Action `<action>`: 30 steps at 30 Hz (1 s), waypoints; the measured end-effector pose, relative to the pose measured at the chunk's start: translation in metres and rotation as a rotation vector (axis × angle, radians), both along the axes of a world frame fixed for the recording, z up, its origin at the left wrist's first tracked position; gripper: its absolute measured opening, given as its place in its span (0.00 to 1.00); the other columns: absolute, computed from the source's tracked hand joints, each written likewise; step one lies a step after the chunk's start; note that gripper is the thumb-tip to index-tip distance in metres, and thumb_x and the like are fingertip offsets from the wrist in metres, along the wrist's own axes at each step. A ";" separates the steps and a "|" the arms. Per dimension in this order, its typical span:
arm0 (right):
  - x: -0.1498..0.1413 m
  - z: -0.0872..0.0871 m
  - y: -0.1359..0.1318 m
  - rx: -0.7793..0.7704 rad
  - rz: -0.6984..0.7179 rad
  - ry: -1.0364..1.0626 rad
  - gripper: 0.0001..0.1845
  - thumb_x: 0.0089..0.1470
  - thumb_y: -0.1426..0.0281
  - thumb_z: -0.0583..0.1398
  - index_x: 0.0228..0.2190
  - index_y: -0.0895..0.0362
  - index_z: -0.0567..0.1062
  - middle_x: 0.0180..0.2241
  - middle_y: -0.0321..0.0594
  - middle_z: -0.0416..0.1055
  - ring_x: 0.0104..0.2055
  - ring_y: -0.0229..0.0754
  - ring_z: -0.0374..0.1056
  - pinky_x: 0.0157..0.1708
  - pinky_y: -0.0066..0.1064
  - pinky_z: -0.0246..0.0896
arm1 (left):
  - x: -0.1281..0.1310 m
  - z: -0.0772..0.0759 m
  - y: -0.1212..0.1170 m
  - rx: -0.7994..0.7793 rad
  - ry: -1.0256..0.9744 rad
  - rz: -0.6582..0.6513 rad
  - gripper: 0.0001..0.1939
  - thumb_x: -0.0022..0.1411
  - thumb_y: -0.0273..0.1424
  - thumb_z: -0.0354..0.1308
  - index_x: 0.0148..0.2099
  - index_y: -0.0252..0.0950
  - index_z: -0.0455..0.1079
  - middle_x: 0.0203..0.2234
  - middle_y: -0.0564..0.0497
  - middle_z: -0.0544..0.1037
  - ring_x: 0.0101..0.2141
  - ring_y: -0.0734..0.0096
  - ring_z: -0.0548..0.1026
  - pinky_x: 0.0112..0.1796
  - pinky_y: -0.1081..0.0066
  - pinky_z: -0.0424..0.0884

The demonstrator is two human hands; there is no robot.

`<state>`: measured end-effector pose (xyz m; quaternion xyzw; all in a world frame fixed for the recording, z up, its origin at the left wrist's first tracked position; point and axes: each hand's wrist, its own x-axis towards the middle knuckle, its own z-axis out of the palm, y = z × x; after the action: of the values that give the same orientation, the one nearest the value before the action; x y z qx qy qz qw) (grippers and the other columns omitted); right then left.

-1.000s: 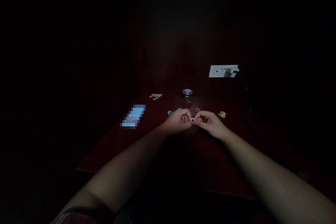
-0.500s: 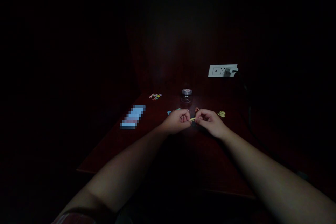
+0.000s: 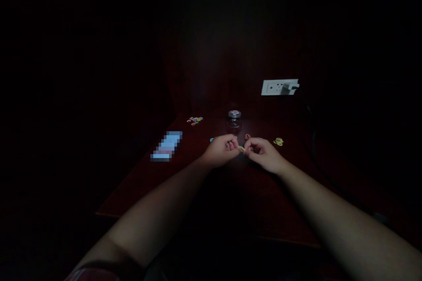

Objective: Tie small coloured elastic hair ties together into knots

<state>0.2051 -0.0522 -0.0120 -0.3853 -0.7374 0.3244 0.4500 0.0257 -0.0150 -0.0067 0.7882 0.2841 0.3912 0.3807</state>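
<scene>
Jar (image 3: 234, 121) on tbl (image 3: 151, 175), bhnd held ring (image 3: 241, 149)

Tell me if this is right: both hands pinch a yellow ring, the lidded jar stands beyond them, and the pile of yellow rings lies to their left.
Wrong side: the head view shows the pile of yellow rings to the right of both the left hand and right hand. Those do pinch a yellow ring, and the lidded jar stands beyond them.
</scene>
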 end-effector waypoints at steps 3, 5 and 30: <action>-0.001 -0.001 0.000 -0.025 -0.001 -0.021 0.10 0.49 0.64 0.61 0.24 0.57 0.69 0.18 0.30 0.56 0.22 0.34 0.51 0.22 0.27 0.46 | 0.000 -0.002 0.003 0.058 0.000 0.019 0.07 0.52 0.30 0.59 0.31 0.31 0.67 0.23 0.54 0.68 0.24 0.79 0.63 0.26 0.78 0.61; -0.001 -0.001 0.000 -0.028 -0.017 -0.030 0.11 0.49 0.62 0.61 0.24 0.58 0.70 0.18 0.30 0.57 0.22 0.34 0.51 0.22 0.27 0.46 | 0.000 -0.002 0.004 0.113 0.011 0.014 0.07 0.53 0.31 0.59 0.33 0.31 0.68 0.25 0.53 0.71 0.26 0.78 0.66 0.27 0.78 0.63; -0.001 0.000 0.000 -0.047 -0.066 -0.039 0.16 0.49 0.57 0.62 0.26 0.58 0.72 0.19 0.33 0.61 0.22 0.34 0.53 0.22 0.28 0.49 | 0.001 -0.006 0.002 0.021 0.049 0.021 0.06 0.48 0.28 0.60 0.29 0.33 0.66 0.21 0.56 0.68 0.22 0.81 0.63 0.24 0.79 0.60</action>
<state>0.2041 -0.0520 -0.0125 -0.4260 -0.7254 0.3189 0.4367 0.0268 -0.0134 -0.0125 0.7984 0.2974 0.3786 0.3615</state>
